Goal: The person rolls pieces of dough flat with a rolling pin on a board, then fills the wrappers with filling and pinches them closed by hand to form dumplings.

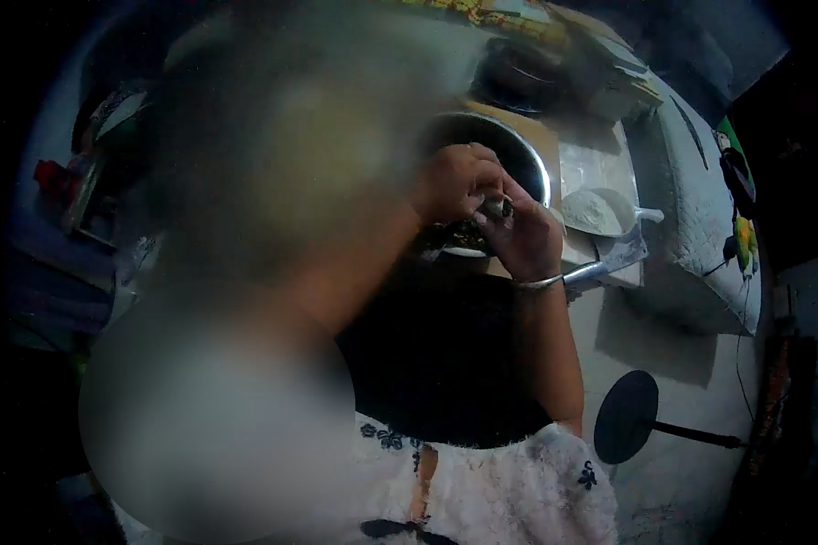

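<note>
My left hand [459,184] and my right hand [529,241] meet above a round metal bowl [534,154]. Between their fingertips is a small pale, dough-like piece [495,208] with a dark patch on it. Fingers of both hands are closed around this piece and partly hide it. A dark, crumbly filling [450,238] shows inside the bowl, below my hands. Around my right wrist is a thin bangle [541,283]. Just right of that hand stands a pan of white powder [595,213].
A shiny metal utensil [585,272] lies beside my right wrist. Behind the bowl is a dark pan [518,77]. A flat black griddle [626,418] with a long handle is at lower right, below a white raised block [713,227]. Blur covers much of the left side.
</note>
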### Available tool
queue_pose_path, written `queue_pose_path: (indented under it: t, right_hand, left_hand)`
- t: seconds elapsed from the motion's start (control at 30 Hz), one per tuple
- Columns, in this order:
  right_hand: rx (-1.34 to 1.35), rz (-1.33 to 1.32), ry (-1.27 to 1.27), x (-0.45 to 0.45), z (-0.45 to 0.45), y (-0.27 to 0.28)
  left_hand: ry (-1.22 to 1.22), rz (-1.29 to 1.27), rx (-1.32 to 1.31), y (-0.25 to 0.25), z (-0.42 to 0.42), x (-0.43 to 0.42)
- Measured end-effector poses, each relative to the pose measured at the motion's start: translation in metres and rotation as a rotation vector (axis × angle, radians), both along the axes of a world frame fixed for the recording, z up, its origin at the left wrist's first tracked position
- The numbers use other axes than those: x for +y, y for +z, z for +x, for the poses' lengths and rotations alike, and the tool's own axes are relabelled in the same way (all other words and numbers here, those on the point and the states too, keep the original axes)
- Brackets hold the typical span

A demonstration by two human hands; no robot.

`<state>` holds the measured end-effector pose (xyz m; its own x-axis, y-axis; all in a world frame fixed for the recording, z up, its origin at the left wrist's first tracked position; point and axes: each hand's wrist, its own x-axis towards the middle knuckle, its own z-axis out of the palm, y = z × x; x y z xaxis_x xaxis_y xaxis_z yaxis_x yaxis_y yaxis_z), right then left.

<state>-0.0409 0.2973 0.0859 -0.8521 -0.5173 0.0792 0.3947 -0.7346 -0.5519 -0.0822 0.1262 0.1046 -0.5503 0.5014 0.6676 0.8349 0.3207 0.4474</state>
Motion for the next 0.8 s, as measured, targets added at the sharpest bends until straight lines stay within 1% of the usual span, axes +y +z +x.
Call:
queue_pose_path:
  t: [0.1, 0.17, 0.23, 0.3, 0.37, 0.43, 0.47, 0.57, 0.63, 0.67, 0.7, 0.73, 0.8]
  right_hand:
    - [-0.068, -0.006, -0.041, 0.000, 0.001, -0.002]
    - [-0.056, -0.007, -0.040, 0.000, 0.003, 0.000]
    - [-0.042, -0.007, -0.038, -0.001, 0.006, 0.006]
    - [-0.110, 0.071, -0.129, -0.003, 0.008, 0.010]
    - [-0.114, 0.057, -0.107, -0.001, 0.004, 0.008]
    - [-0.119, 0.043, -0.086, -0.001, 0.002, 0.007]
    - [-0.102, 0.049, -0.071, -0.002, 0.001, 0.006]
    - [-0.101, 0.040, -0.021, 0.003, -0.010, -0.005]
    - [-0.121, 0.025, 0.011, 0.000, -0.006, 0.002]
    - [-0.168, 0.053, -0.048, -0.003, -0.002, 0.006]
    - [-0.215, 0.083, -0.106, -0.006, 0.002, 0.011]
    - [-0.214, 0.086, -0.104, -0.003, -0.001, 0.007]
    - [-0.111, 0.087, -0.063, 0.000, -0.005, -0.002]
  left_hand:
    - [0.036, -0.085, -0.033, 0.003, 0.001, -0.004]
    - [0.038, -0.125, -0.062, 0.004, 0.001, -0.005]
    - [-0.035, -0.052, -0.181, 0.006, 0.001, -0.007]
    - [-0.053, -0.059, -0.175, 0.004, -0.003, -0.009]
    - [-0.072, -0.067, -0.168, 0.002, -0.004, -0.009]
    - [-0.128, 0.020, -0.211, -0.003, -0.002, -0.008]
    - [-0.128, 0.021, -0.211, -0.003, 0.000, -0.008]
    - [-0.135, -0.028, -0.195, -0.003, 0.000, -0.009]
    - [-0.045, -0.206, -0.357, -0.001, -0.001, -0.010]
    - [-0.046, -0.205, -0.357, -0.001, -0.001, -0.011]
    - [-0.036, -0.141, -0.404, -0.001, 0.000, -0.012]
    - [-0.024, -0.076, -0.449, -0.002, -0.001, -0.012]
    - [0.000, -0.024, -0.480, -0.005, -0.005, -0.013]
